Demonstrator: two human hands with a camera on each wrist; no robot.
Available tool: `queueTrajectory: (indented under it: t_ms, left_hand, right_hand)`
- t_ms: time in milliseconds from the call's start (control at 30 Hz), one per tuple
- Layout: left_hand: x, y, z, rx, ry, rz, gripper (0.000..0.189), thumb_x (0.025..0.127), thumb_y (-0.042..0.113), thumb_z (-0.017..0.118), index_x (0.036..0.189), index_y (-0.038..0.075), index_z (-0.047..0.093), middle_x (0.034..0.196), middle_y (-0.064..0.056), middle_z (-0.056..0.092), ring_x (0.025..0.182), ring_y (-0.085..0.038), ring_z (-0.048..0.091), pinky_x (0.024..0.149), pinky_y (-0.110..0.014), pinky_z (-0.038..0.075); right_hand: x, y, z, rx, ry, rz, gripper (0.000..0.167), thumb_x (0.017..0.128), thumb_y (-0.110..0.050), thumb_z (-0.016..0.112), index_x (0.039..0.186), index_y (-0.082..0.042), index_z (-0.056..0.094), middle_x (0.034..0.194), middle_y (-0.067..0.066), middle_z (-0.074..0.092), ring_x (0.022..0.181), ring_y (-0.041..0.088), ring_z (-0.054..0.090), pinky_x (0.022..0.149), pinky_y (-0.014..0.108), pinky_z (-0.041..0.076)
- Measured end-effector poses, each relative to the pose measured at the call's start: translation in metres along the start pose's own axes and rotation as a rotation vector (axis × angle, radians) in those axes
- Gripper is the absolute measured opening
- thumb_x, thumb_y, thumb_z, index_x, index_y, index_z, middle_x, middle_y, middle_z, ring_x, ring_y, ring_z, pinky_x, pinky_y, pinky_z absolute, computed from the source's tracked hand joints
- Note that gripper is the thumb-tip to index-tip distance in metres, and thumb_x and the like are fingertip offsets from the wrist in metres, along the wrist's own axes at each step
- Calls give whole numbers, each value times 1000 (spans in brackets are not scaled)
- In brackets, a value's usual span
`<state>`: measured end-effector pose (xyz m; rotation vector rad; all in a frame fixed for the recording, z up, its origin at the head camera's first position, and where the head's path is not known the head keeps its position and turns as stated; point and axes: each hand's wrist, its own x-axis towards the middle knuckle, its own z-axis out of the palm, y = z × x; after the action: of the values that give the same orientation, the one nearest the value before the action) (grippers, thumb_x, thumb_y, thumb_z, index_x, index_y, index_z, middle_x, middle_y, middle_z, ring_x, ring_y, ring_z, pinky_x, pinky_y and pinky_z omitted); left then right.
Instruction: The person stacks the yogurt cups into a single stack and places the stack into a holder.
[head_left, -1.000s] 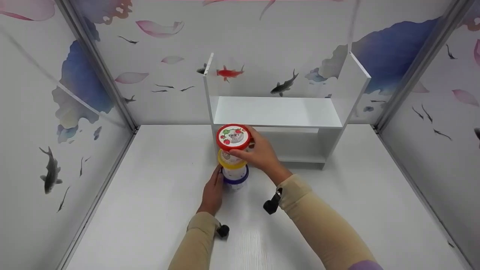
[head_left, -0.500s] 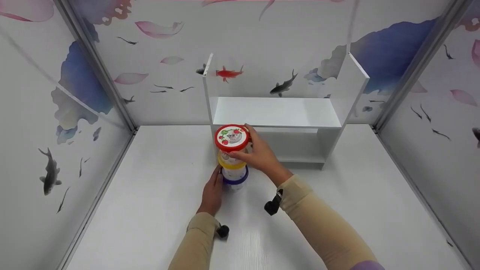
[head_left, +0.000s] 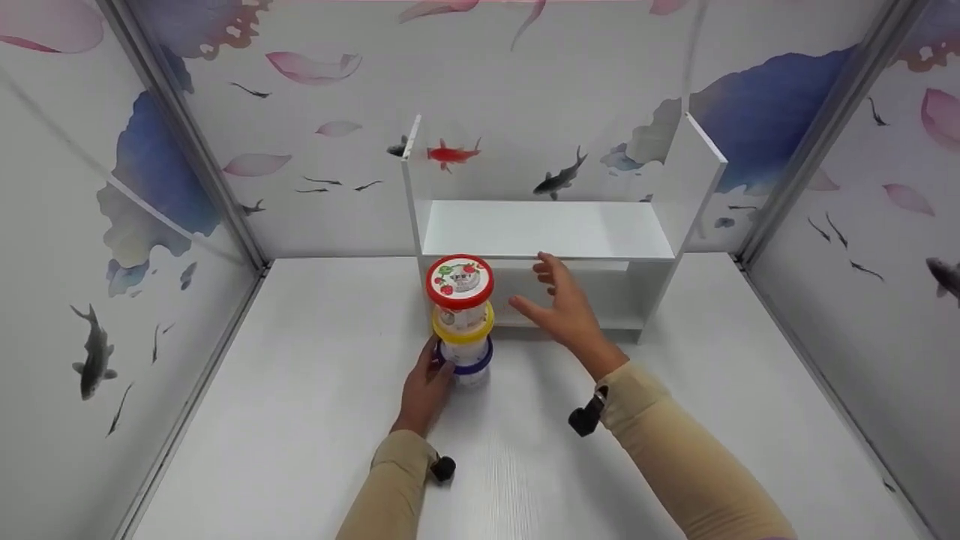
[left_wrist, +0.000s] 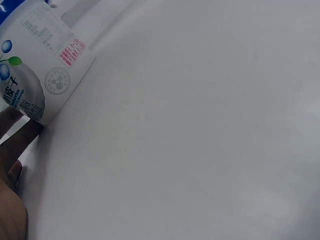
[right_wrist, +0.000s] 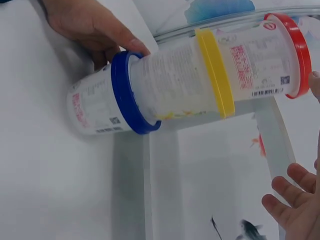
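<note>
Left grip [head_left: 426, 390]: you have it grasping the blue-lidded tub [right_wrist: 97, 102] low on its left side, thumb and fingers against it.
Right grip [head_left: 567, 313]: released; your fingers are spread and apart from the tubs, just to their right and in front of the shelf unit [head_left: 551, 229].
Blue-lidded tub: at the bottom, standing on your bench [head_left: 322, 420]; your left wrist view shows blue berries and a green leaf printed on its side.
Yellow-lidded tub [right_wrist: 172, 82]: in the middle, resting on the blue lid.
Red-lidded tub [right_wrist: 260, 62]: on top, its lid facing up to you with red fruit printed on it.
Tub column: upright, before the shelf unit's left end; you cannot tell whether they touch.
Sleeves [head_left: 694, 442]: tan on both your arms, with a black device [head_left: 585, 416] at each wrist.
Walls [head_left: 337, 97]: white around you, printed with fish and petals.
</note>
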<state>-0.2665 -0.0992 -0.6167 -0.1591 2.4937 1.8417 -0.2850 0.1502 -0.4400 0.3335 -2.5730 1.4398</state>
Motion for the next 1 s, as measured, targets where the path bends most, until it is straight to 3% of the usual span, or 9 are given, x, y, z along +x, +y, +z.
queueTrajectory:
  t_ms: [133, 400, 667, 1000]
  left_hand:
    - [1, -1, 0, 24, -1, 20, 74, 93, 55, 65, 157, 44, 30, 151, -2, 50, 130, -26, 53, 113, -53, 40]
    - [2, 1, 1, 15, -17, 51, 76, 93, 50, 69, 157, 46, 28, 150, -2, 51, 130, -25, 53, 114, -54, 38]
    - [2, 2, 0, 10, -8, 92, 86, 88, 50, 74, 159, 38, 28, 153, -6, 48, 135, -28, 50, 117, -54, 34]
    - [4, 15, 3, 10, -17, 41, 109, 77, 43, 88, 161, 33, 20, 163, -4, 33, 148, -33, 33, 120, -57, 26]
  right_hand:
    - [-4, 11, -20, 5, 55, -18, 88, 87, -39, 81, 154, -9, 34, 146, 13, 50, 134, 29, 49, 112, 49, 42]
    - [-11, 25, -59, 9, 148, -39, 79, 90, -28, 79, 150, 0, 37, 140, 17, 53, 130, 32, 52, 109, 50, 44]
    - [-16, 33, -95, -48, 251, -41, 73, 92, -30, 76, 146, 2, 40, 134, 19, 55, 127, 32, 54, 109, 52, 44]
    - [-24, 52, -134, -69, 465, 56, 59, 96, -28, 71, 139, 2, 46, 125, 17, 55, 119, 26, 56, 105, 47, 47]
